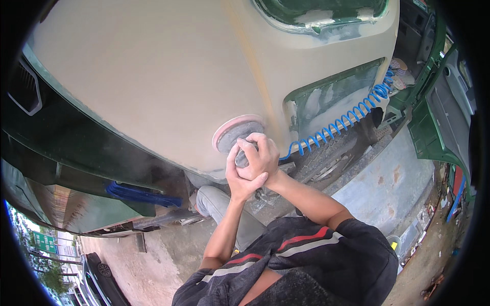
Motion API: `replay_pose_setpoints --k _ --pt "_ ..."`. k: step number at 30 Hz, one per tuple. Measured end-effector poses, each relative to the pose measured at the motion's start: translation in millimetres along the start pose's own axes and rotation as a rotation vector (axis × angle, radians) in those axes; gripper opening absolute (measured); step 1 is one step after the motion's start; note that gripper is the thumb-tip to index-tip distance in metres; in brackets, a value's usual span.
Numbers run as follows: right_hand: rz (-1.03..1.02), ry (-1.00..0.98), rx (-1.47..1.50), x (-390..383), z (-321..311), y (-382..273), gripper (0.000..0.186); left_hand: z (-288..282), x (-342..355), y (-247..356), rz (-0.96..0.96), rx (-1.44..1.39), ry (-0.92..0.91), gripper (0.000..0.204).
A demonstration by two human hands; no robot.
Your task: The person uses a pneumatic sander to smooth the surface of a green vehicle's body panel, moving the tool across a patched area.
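Note:
Both hands are wrapped round a round air sander with a grey body and a pink disc rim. My right hand closes over its body from the right. My left hand grips it from the left and below, and the two hands overlap. The sander's disc rests against the beige vehicle panel, near its lower edge. A blue coiled air hose runs from beside my right hand up to the right. My hands hide part of the sander's body.
A recess with patchy green paint lies right of the sander, and a window opening is above. An open green door stands far right. Below the panel are dark frame parts and a grey metal sheet. A car is lower left.

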State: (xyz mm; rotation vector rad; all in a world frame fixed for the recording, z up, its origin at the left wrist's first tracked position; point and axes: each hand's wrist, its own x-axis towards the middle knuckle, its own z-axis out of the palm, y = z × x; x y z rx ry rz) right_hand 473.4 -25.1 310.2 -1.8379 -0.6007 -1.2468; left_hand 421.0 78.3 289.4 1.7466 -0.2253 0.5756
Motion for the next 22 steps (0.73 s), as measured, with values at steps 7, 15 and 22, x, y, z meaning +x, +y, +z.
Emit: replay_pose_setpoints --k 7,15,22 --pt "0.108 0.219 0.06 116 -12 -32 0.032 -5 87 110 0.144 0.042 -0.079 0.11" --pt "-0.02 0.186 0.065 166 7 -72 0.025 -28 113 141 0.245 -0.114 0.131 0.101" --pt "0.021 0.09 0.126 122 22 -77 0.034 -33 75 119 0.286 -0.032 0.184 0.114"
